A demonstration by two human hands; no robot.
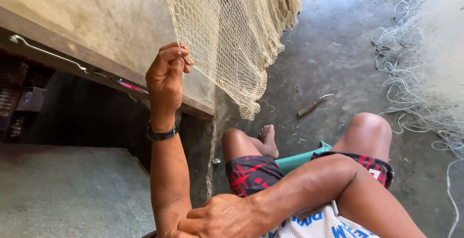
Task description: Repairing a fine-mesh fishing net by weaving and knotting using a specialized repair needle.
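My left hand (166, 76) is raised, with a dark band on the wrist. Its fingers pinch the edge of a cream fishing net (232, 35) that hangs down along the concrete wall. My right hand (217, 216) lies low at the bottom of the view. Its fingers are curled against my left arm near the elbow, and nothing shows in it. I sit with bare knees apart in red-and-black shorts.
A teal seat edge (302, 159) shows between my legs. A small wooden-handled tool (311, 106) lies on the concrete floor. A heap of pale line and netting (415, 73) spreads at right. A dark wooden beam with a metal bar (48, 52) runs at left above a concrete step (63, 189).
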